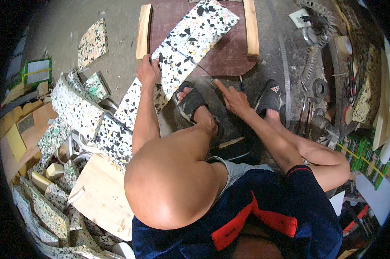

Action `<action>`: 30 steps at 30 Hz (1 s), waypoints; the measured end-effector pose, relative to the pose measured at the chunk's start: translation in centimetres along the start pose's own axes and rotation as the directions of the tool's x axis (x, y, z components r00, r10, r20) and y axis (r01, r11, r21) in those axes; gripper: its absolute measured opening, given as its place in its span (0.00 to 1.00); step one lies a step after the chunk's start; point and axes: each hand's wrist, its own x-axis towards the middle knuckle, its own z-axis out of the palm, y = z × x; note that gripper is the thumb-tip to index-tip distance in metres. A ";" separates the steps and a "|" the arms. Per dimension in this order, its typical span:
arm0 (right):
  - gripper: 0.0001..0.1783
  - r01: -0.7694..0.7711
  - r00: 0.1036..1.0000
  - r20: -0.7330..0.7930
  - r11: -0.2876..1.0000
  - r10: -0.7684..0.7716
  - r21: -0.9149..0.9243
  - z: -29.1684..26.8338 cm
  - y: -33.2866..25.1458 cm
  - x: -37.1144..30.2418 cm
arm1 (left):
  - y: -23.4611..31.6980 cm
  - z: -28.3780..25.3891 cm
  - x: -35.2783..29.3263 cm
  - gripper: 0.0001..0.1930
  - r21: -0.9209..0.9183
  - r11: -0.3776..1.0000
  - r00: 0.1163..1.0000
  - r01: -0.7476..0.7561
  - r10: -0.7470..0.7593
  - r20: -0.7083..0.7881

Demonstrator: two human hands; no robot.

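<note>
A long white foam strip [199, 30] with black and coloured flecks lies slantwise over a dark red board [229, 60]. My left hand [147, 71] grips its left edge, fingers bent at the side of the foam. My right hand [236, 100] is closed around the short light handle of a thin-bladed knife [206, 71]. Its blade points up and left, reaching the strip's right edge where a dark line crosses the foam. Whether the blade is inside the foam is hard to see.
Wooden rails [144, 32] flank the board. Foam offcuts [76, 101] and a plywood sheet [102, 194] heap up at left. A loose foam piece [92, 43] lies on the floor. Right of my sandalled feet are a tape roll [319, 88], hand tools and a coiled hose [309, 62].
</note>
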 end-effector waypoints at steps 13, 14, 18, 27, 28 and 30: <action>0.43 0.047 0.998 -0.032 0.998 -0.048 -0.046 -0.1 -3.1 8.6 | 0.5 -0.1 -0.3 0.20 -0.095 0.995 0.999 0.032 -0.032 -0.001; 0.43 0.038 0.999 -0.018 0.998 -0.039 -0.048 0.0 -2.7 8.4 | 0.5 -0.1 -0.2 0.20 -0.063 0.996 0.998 0.056 -0.055 0.021; 0.44 -0.007 0.997 0.075 0.999 0.010 -0.040 -0.2 0.1 3.8 | 0.6 0.1 0.0 0.20 0.000 0.998 0.997 0.070 -0.070 0.040; 0.46 -0.043 0.992 0.112 0.997 0.050 -0.069 -0.8 1.8 -4.6 | 0.5 -4.9 -0.4 0.21 -0.179 0.984 0.983 -0.014 0.046 0.175; 0.45 -0.038 0.991 0.126 0.996 0.047 -0.076 -1.1 1.5 -4.7 | 0.6 -6.2 -0.7 0.20 -0.226 0.973 0.978 -0.037 0.082 0.191; 0.44 -0.020 0.995 0.095 0.998 0.026 -0.060 -2.0 1.1 -5.1 | 0.9 -9.1 -1.6 0.19 -0.241 0.967 0.982 -0.083 0.120 0.146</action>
